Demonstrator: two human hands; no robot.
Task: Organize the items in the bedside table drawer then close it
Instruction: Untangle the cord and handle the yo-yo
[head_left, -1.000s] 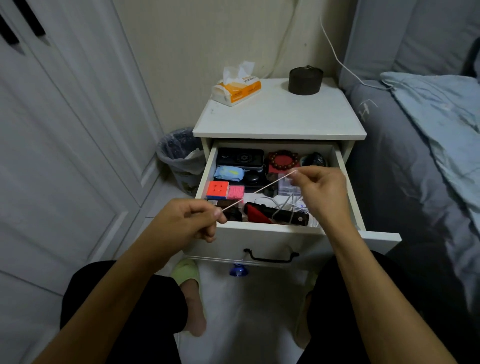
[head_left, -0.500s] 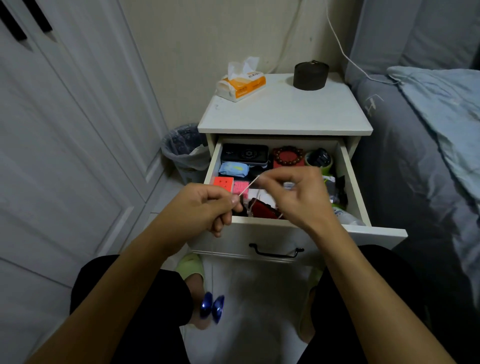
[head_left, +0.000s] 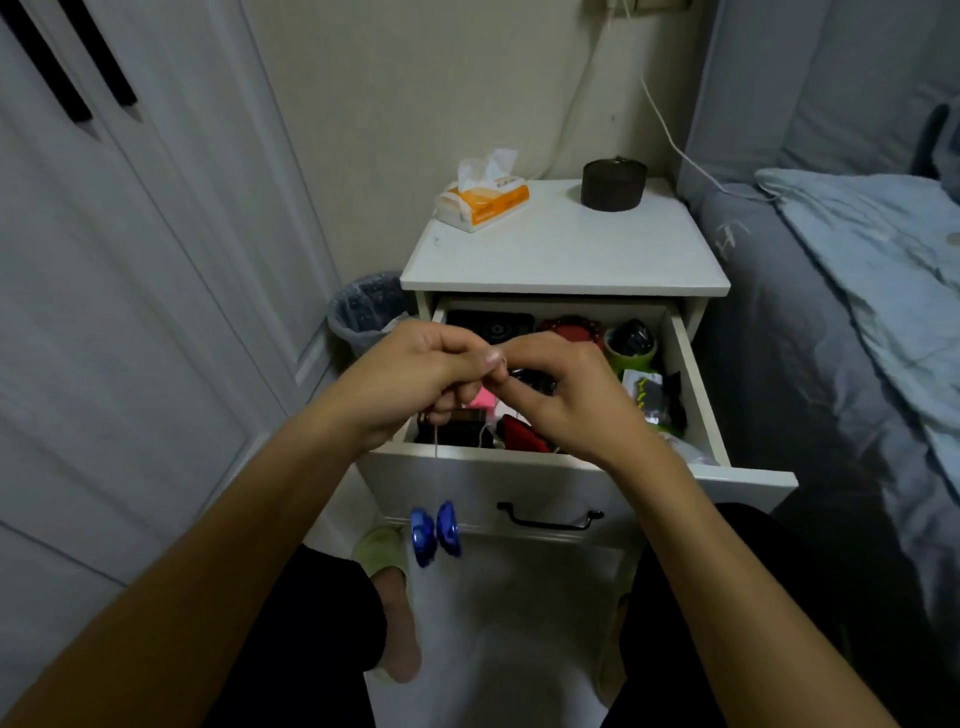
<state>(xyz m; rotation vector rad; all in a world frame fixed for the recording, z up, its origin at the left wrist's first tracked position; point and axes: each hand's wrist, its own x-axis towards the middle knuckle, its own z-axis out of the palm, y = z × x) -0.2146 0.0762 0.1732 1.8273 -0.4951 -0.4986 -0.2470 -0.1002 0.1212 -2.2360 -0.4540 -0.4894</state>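
blue yo-yo hanging on its string, hands now closed together

blue yo-yo (head_left: 435, 531) hangs below the drawer front on a thin string (head_left: 437, 441), level with the black handle (head_left: 549, 519) and clear of the floor. a second ago the two hands were spread, with the string stretched taut between them over the drawer; they have since come together. the left hand (head_left: 415, 382) pinches the string at thumb and forefinger, the rest of its fingers curled. the right hand (head_left: 569, 395) meets it fingertip to fingertip and appears to pinch the same string. the yo-yo has risen into view over the same interval.

judgement: the string is being gathered or wound, a step toward stowing the toy. the drawer (head_left: 691, 384) of the bedside table (head_left: 566, 260) stands fully open, its contents crowded: a green cup (head_left: 631, 343), a red item (head_left: 522, 434), a pink block (head_left: 483, 399). sorting remains unfinished, closing not yet due. risk: the loose string snagging on the contents.
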